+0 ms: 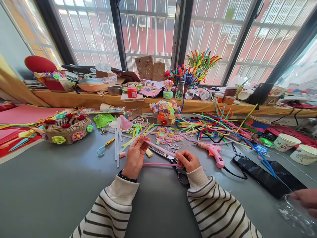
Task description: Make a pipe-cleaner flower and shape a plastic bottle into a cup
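Observation:
My left hand [135,155] and my right hand [188,160] hover over a grey table [49,191], both in striped sleeves. A pink pipe cleaner [160,149] runs bent between them: the left fingers pinch its upper end, the right fingers pinch the fold near its other end, and its lower strand trails back to the left. Black-handled scissors [173,163] lie on the table right under the hands. A pink glue gun [214,152] lies just right of my right hand.
A woven basket with felt flowers [66,129] stands at left. Several loose coloured pipe cleaners [213,127] sprawl at right behind the glue gun. A black phone [260,177], two paper cups [287,142] and another person's hand holding clear plastic [305,201] are at far right.

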`<state>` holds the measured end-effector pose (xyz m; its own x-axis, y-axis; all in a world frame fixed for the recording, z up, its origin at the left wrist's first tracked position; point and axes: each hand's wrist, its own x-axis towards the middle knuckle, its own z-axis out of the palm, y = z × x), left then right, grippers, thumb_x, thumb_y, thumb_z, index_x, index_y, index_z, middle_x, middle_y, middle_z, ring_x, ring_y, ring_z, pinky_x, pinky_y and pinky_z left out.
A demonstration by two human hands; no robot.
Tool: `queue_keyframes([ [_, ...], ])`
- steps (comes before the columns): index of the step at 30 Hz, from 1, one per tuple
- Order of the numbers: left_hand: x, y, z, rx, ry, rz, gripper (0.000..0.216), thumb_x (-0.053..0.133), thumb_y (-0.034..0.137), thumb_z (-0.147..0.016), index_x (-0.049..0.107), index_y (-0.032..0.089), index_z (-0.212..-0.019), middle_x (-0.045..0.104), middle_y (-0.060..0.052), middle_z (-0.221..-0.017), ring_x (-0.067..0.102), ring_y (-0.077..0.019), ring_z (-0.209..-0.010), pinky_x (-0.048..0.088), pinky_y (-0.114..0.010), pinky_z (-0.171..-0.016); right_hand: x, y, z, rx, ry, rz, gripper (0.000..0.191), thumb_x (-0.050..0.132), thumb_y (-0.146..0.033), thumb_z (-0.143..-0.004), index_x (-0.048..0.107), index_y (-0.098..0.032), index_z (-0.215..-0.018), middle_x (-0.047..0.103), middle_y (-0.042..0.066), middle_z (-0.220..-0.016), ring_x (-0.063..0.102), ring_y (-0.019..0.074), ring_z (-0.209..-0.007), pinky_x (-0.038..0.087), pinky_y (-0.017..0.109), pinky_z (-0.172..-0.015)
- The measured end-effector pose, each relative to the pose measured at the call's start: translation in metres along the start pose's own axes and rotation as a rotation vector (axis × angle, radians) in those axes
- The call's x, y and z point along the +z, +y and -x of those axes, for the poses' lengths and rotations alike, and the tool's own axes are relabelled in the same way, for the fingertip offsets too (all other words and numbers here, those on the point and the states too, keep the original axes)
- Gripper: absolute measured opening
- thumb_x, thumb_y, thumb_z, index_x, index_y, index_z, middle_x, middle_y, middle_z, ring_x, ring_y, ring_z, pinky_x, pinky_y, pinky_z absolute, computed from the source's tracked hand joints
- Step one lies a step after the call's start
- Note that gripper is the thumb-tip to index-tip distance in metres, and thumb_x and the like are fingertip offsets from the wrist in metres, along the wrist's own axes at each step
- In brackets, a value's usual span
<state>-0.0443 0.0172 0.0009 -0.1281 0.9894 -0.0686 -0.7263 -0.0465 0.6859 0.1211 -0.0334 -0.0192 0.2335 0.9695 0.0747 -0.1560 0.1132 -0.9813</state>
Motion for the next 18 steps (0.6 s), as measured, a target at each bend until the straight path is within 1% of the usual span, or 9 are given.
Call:
queue_keyframes([
  [3, 0.002, -0.003, 0.002, -0.028, -0.027, -0.007, 0.010, 0.048, 0.012, -0.071, 0.057, 0.014, -0.067, 0.061, 0.001, -0.058, 0.058, -0.0084, -0.059, 0.046, -0.020, -0.062, -0.001, 0.002, -0.002, 0.013, 0.027, -0.018, 0.029, 0.060, -0.039, -0.053, 0.047, -0.015, -0.044, 0.046, -0.006, -0.034, 0.035, 0.0023, -0.026, 0.029, 0.013, -0.028],
  [5, 0.005, -0.005, 0.005, -0.068, -0.073, -0.023, 0.010, 0.048, 0.018, -0.071, 0.057, 0.014, -0.072, 0.062, -0.002, -0.066, 0.059, -0.0102, -0.065, 0.046, -0.022, -0.065, -0.001, 0.003, -0.003, 0.022, 0.043, -0.026, 0.028, 0.060, -0.039, -0.054, 0.048, -0.015, -0.045, 0.047, -0.006, -0.034, 0.035, 0.0022, -0.026, 0.028, 0.013, -0.028],
  [9, 0.009, -0.008, 0.013, -0.172, -0.218, -0.117, 0.025, 0.043, 0.032, -0.073, 0.058, 0.013, -0.078, 0.063, -0.007, -0.082, 0.058, -0.0151, -0.077, 0.042, -0.027, -0.075, 0.000, 0.006, -0.004, 0.037, 0.064, -0.028, 0.029, 0.061, -0.039, -0.053, 0.048, -0.015, -0.044, 0.048, -0.005, -0.034, 0.037, 0.0029, -0.026, 0.029, 0.014, -0.027],
  [12, 0.010, -0.008, 0.016, -0.230, -0.288, -0.190, 0.032, 0.039, 0.037, -0.074, 0.059, 0.011, -0.076, 0.063, -0.010, -0.083, 0.058, -0.0179, -0.079, 0.041, -0.028, -0.075, 0.002, 0.007, -0.004, 0.046, 0.068, -0.025, 0.029, 0.061, -0.039, -0.053, 0.049, -0.014, -0.045, 0.048, -0.005, -0.034, 0.038, 0.0034, -0.026, 0.030, 0.014, -0.027],
  [15, 0.008, -0.005, 0.014, -0.221, -0.288, -0.217, 0.039, 0.034, 0.040, -0.075, 0.060, 0.011, -0.071, 0.064, -0.010, -0.077, 0.058, -0.0184, -0.077, 0.042, -0.027, -0.071, -0.001, 0.004, -0.003, 0.038, 0.082, -0.023, 0.030, 0.057, -0.043, -0.056, 0.053, -0.014, -0.049, 0.051, -0.003, -0.038, 0.041, 0.0047, -0.029, 0.033, 0.015, -0.029],
  [17, 0.004, -0.002, 0.011, -0.158, -0.236, -0.191, 0.044, 0.030, 0.042, -0.076, 0.060, 0.011, -0.068, 0.064, -0.009, -0.073, 0.058, -0.0165, -0.074, 0.043, -0.025, -0.067, -0.011, -0.002, 0.001, -0.015, 0.146, 0.016, 0.030, 0.055, -0.044, -0.058, 0.057, -0.014, -0.058, 0.054, -0.001, -0.043, 0.046, 0.0063, -0.034, 0.037, 0.016, -0.033],
  [18, 0.003, 0.000, 0.008, -0.118, -0.197, -0.172, 0.045, 0.028, 0.043, -0.076, 0.060, 0.012, -0.067, 0.064, -0.008, -0.071, 0.058, -0.0149, -0.071, 0.044, -0.024, -0.064, -0.021, -0.007, 0.005, -0.070, 0.209, 0.059, 0.029, 0.055, -0.043, -0.059, 0.058, -0.014, -0.063, 0.056, -0.001, -0.048, 0.048, 0.0072, -0.038, 0.039, 0.017, -0.036],
])
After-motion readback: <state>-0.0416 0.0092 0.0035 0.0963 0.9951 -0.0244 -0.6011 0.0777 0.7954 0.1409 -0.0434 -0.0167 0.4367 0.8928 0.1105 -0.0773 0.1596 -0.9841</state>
